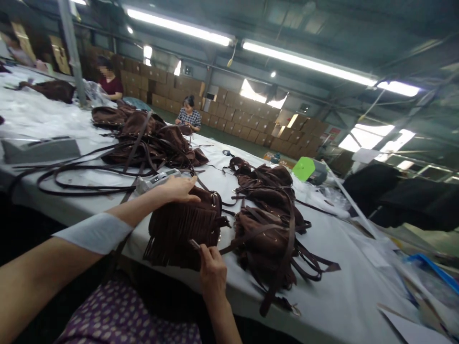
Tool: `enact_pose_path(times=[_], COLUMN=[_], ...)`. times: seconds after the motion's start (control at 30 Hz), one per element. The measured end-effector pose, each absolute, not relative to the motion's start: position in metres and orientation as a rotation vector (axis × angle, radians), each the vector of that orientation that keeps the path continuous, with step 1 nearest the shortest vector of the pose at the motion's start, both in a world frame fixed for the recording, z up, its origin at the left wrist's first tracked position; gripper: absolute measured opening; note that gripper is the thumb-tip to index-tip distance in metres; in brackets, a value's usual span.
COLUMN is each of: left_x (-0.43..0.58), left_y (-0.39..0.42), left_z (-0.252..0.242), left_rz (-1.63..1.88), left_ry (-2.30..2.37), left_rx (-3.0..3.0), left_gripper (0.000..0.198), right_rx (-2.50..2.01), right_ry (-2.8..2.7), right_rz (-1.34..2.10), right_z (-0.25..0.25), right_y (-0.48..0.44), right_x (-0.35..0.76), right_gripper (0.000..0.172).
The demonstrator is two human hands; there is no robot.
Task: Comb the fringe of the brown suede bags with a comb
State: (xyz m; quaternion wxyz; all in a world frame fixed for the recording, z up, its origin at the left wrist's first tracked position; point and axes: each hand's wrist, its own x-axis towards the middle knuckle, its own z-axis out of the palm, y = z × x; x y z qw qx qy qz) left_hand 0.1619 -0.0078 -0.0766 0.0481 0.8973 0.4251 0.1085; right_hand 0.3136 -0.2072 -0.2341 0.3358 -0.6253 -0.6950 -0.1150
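Note:
A dark brown fringed bag [179,229] lies at the table's near edge in front of me, its fringe hanging toward me. My left hand [181,188] rests across the top of this bag, palm down with the fingers stretched out. Over the fringe at the bag's lower right, my right hand [213,267] pinches a small, slim metal tool [194,244]; its tip points up and left, and its exact kind is too small to make out. A whitish band [95,233] wraps my left forearm.
More brown bags with long straps lie in a right-hand pile [267,224] and a back-left pile [143,134]. A grey device [41,150] stands at the left. A green fan-shaped piece [303,168] is at the back right. A co-worker [189,116] sits across the table.

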Motion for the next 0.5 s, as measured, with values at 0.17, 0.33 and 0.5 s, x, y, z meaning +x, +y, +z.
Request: enact_pose_path(times=[0.17, 0.33, 0.5], left_x=[0.216, 0.247, 0.258], left_y=[-0.009, 0.0, -0.001], left_z=[-0.083, -0.102, -0.121], left_rz=[0.274, 0.119, 0.153], left_ry=[1.608, 1.524, 1.44], left_rx=[2.538, 2.672, 2.684], left_gripper=[0.097, 0.041, 0.023], right_rx=[-1.599, -1.578, -1.583], right_ry=[-1.908, -1.848, -1.823], right_rz=[-0.272, -0.292, -0.241], right_z=[-0.243, -0.237, -0.226], right_y=[-0.204, -0.209, -0.2], right_x=[0.32, 0.353, 0.387], right_gripper=[0.033, 0.039, 0.036])
